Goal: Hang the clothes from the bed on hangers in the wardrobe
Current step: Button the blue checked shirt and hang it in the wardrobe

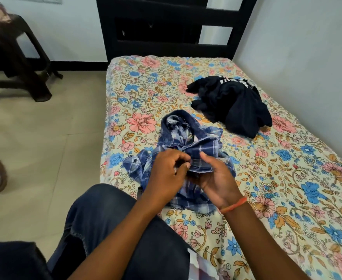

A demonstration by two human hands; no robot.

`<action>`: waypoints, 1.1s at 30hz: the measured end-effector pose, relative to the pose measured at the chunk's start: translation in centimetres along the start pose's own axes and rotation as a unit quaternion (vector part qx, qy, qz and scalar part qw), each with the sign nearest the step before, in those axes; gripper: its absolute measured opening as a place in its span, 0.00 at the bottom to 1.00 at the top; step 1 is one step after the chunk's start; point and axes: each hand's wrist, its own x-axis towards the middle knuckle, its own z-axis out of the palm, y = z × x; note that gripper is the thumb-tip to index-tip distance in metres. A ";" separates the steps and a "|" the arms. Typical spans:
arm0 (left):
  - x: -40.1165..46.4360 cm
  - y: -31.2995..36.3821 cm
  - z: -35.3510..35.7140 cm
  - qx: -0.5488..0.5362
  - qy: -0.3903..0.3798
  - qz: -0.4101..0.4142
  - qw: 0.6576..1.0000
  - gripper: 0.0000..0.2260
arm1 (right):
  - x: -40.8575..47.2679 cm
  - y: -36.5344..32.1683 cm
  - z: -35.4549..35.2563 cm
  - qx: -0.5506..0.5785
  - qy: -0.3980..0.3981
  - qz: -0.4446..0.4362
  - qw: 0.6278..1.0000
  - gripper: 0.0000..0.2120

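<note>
Both hands meet over the bed (287, 178), the left hand (166, 174) and right hand (216, 178) pinching the crumpled plaid shirt (186, 136). Beyond the shirt lies a dark garment (232, 106).

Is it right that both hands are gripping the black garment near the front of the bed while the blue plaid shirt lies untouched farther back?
No, the garments are swapped. In the head view, the left hand and right hand grip the blue plaid shirt near the front of the bed; the black garment lies untouched farther back.
</note>
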 end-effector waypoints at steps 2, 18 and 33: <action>-0.7 0.7 -1.4 -0.039 0.089 -0.080 0.992 0.05 | -0.1 0.3 1.4 0.042 -0.019 -0.013 0.999 0.21; -3.4 -2.1 -5.1 -0.102 0.036 -0.269 0.957 0.11 | -1.1 4.4 2.6 -0.062 0.054 -0.001 0.997 0.12; -3.5 -2.4 -6.5 -0.138 -0.029 -0.178 0.974 0.13 | 0.8 5.0 3.1 -0.195 0.129 -0.077 0.969 0.33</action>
